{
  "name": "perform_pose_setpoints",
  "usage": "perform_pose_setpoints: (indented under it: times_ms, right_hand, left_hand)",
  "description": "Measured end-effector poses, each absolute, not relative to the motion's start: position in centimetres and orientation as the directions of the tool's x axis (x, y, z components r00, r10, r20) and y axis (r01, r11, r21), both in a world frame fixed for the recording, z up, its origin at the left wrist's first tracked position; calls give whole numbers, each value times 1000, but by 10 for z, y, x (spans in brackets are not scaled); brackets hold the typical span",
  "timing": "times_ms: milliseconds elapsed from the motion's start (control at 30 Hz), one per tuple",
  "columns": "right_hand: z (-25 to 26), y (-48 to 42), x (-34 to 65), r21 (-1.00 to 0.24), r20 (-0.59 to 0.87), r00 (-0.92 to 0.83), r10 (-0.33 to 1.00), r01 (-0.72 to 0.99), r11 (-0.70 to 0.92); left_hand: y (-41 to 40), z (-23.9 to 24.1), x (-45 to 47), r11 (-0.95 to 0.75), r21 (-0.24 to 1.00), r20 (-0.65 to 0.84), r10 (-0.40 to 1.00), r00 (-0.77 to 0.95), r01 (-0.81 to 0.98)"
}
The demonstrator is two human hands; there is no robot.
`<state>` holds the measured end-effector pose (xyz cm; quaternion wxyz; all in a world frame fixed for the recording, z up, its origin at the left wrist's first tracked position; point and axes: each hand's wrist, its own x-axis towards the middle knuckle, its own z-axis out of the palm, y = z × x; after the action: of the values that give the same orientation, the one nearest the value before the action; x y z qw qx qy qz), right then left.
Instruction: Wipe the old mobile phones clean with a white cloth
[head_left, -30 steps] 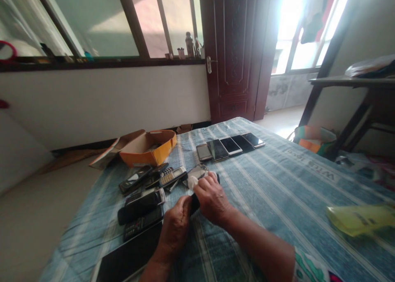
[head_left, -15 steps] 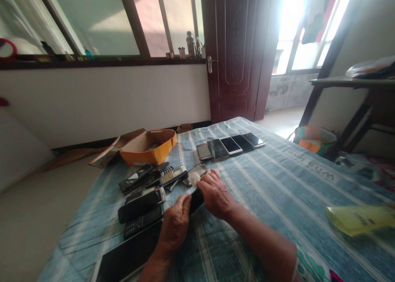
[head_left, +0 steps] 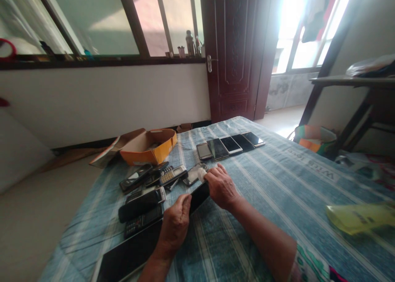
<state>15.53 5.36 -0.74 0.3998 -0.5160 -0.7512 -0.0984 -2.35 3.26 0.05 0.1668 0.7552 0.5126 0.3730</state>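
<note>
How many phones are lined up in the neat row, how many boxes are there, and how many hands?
Smartphones in the far row: 5
Orange cardboard box: 1
Hands, left hand and right hand: 2
Total: 8

A home room: carved wooden door (head_left: pixel 235 52), striped bedsheet (head_left: pixel 277 179).

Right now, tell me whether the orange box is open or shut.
Open. The orange box lies on the striped cloth with its lid flap folded out to the left, showing the inside.
</note>
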Motion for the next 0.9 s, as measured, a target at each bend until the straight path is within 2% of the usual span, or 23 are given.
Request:
perform_pose_setpoints:
  times_ms: [133, 333, 467, 700, 900]
  right_hand:
    - [-9, 51, 147, -242, 746, -135, 652, 858, 453]
    - [-7, 35, 115, -151, 764, -281, 581, 798, 584]
    - [-5, 35, 119, -132, 750, -318, 580, 787, 602]
    - [-8, 51, 154, -230, 739, -156, 655, 856, 464]
    - [-12, 50, 149, -240, 767, -111, 632, 864, 443]
  left_hand:
    - [33, 0, -23, -420, 642, 400, 897, 187, 641]
    - [26, 8, -22, -429, 660, 362, 901, 240, 617]
    - [25, 10, -21, -426, 665, 353, 903, 244, 614]
    - [29, 1, -24, -422, 654, 388, 900, 201, 628]
    - [25, 1, -26, -445, 657, 379, 893, 244, 609]
